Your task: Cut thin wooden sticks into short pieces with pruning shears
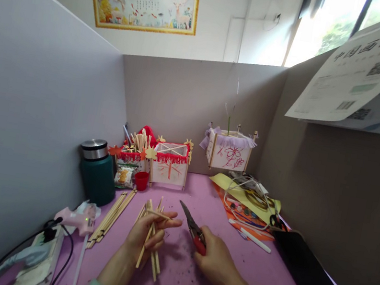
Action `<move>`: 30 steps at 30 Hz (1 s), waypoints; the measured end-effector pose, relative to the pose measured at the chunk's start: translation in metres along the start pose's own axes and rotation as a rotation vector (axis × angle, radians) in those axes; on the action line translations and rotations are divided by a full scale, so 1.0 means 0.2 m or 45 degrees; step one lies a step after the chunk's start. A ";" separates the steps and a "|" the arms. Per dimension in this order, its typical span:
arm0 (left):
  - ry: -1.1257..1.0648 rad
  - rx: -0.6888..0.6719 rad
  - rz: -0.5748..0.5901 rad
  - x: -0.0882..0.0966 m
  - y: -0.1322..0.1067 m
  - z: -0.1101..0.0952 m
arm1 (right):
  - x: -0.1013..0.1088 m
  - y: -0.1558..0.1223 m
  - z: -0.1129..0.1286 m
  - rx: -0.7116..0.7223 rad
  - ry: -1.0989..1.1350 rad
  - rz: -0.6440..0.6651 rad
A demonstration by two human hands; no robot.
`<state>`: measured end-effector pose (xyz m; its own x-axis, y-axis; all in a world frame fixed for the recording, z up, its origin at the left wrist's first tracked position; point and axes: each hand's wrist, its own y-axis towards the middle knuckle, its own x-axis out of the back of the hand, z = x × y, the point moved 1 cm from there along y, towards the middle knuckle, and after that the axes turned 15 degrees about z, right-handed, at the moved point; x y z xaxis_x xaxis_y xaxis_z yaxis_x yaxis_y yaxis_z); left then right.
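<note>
My left hand point(148, 233), with a pale green bangle at the wrist, is closed around several thin wooden sticks point(155, 264). One stick crosses the fingers near their tips, and the others point down below the palm. More sticks point(142, 211) lie on the table just behind this hand, partly hidden by it. Red-handled pruning shears point(193, 228) are in my right hand point(216, 259), fingers wrapped round the handles. Their dark blade points up and to the left, just right of my left fingertips and apart from the sticks.
On the left are a pink glue gun point(80, 219), a power strip point(43, 254), a green bottle point(98, 173) and a stick bundle point(112, 219). Decorated paper boxes point(169, 171) and a red cup point(141, 181) stand behind. Pens point(255, 241) and a black flat case point(316, 280) lie right.
</note>
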<state>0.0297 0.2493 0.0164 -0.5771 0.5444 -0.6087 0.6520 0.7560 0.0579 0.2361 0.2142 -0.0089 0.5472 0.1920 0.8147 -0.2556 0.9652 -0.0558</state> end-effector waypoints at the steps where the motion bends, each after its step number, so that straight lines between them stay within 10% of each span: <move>1: -0.011 0.008 0.020 -0.01 -0.01 0.00 | 0.00 0.00 0.00 0.008 0.005 -0.006; 19: 0.641 0.029 -0.131 0.05 0.01 0.03 | 0.03 -0.02 0.04 0.102 0.156 -0.082; 30: 0.351 0.050 0.054 0.01 0.01 0.03 | 0.03 -0.03 0.03 0.145 0.186 -0.119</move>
<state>0.0333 0.2495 0.0105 -0.6571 0.6579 -0.3680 0.6941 0.7184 0.0450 0.2363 0.2086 -0.0008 0.6807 0.1341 0.7202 -0.2820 0.9553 0.0886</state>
